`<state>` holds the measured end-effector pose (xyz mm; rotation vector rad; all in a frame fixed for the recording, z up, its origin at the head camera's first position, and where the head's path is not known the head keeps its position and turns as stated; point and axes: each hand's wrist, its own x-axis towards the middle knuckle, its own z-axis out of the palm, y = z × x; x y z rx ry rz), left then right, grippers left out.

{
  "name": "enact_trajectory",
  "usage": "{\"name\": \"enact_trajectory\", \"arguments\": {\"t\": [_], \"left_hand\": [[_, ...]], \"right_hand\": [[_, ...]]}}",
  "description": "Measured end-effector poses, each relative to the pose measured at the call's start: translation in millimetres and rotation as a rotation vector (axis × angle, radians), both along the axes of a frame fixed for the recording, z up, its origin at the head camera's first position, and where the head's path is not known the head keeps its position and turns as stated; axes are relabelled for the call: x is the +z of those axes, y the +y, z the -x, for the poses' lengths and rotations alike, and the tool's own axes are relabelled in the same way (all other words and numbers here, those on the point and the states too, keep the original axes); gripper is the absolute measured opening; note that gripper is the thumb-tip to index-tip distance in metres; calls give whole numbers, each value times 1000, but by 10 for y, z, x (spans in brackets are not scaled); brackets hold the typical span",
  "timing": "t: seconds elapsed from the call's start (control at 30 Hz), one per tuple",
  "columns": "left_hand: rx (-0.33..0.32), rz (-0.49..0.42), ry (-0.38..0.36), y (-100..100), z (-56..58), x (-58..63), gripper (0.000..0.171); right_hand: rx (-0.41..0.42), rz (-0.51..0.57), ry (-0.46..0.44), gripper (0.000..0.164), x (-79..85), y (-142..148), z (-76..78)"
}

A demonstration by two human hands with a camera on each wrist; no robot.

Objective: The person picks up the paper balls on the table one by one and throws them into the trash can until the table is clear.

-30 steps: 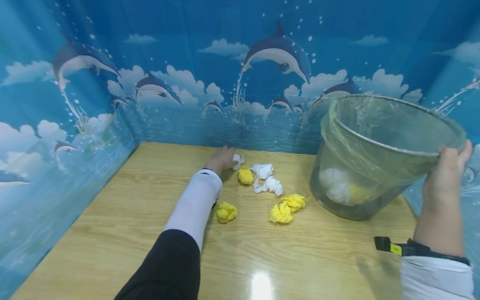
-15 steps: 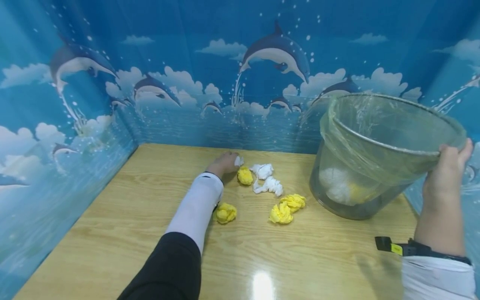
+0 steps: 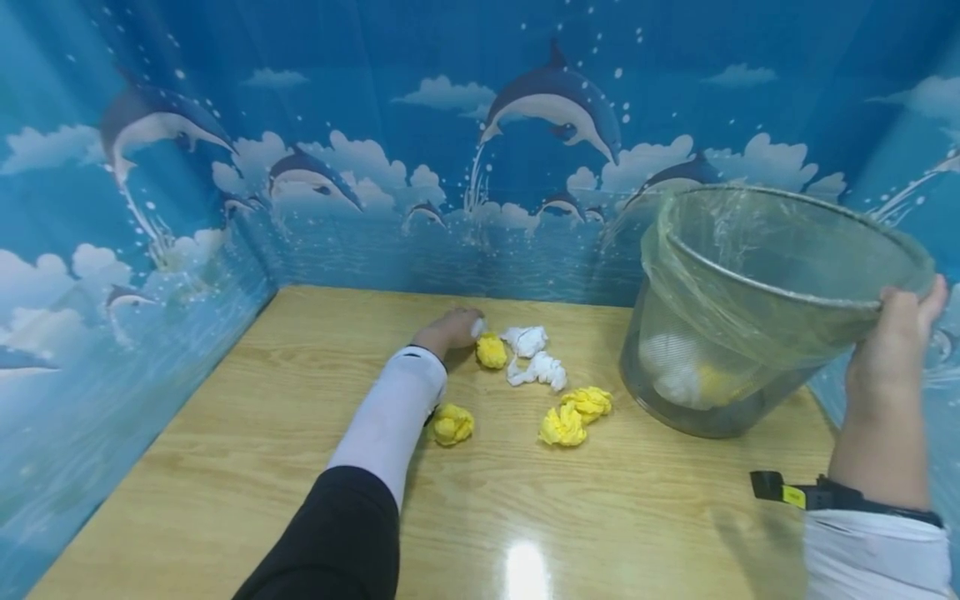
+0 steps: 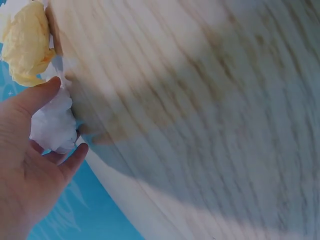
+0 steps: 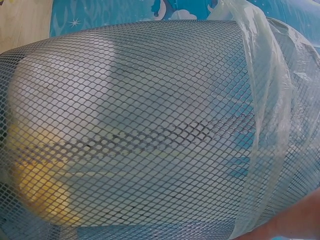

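My left hand point(image 3: 448, 328) reaches to the back of the table and holds a crumpled white paper ball point(image 4: 52, 122) between thumb and fingers. Mostly hidden by the hand in the head view, that ball shows well in the left wrist view. Right beside it lies a crumpled yellow paper ball point(image 3: 492, 351). My right hand point(image 3: 892, 350) grips the rim of a mesh wastebasket point(image 5: 160, 100), which tilts toward the right. A pale green plastic liner point(image 3: 712, 292) folds over its rim, and white and yellow crumpled paper shows through the mesh near the bottom.
Two more white paper balls point(image 3: 542, 372) lie at the middle back. A yellow pair point(image 3: 562, 427) sits nearer the wastebasket, and a single yellow ball point(image 3: 452, 425) lies beside my left forearm. A dolphin-print curtain point(image 3: 420, 167) borders the wooden table point(image 3: 225, 433) at back and sides.
My left hand has closed round the white paper ball, which is now mostly covered by the fingers, and moved slightly nearer and right. The right hand and wastebasket stay put.
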<state>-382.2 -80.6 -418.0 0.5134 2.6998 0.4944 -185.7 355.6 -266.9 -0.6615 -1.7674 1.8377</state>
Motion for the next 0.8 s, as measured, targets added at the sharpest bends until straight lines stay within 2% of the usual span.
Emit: {"name": "enact_trajectory", "arguments": {"t": [0.33,0.57,0.8], "left_hand": [[-40,71,32,16,33,3,48],[-28,58,19,11,2,14,46],[-10,66,13,6,38,-50,47]], "right_hand": [[10,17,6,69,16,36,37],[12,10,-1,68,7,41,27],[-11,-16,-23,67,-8,22,1]]}}
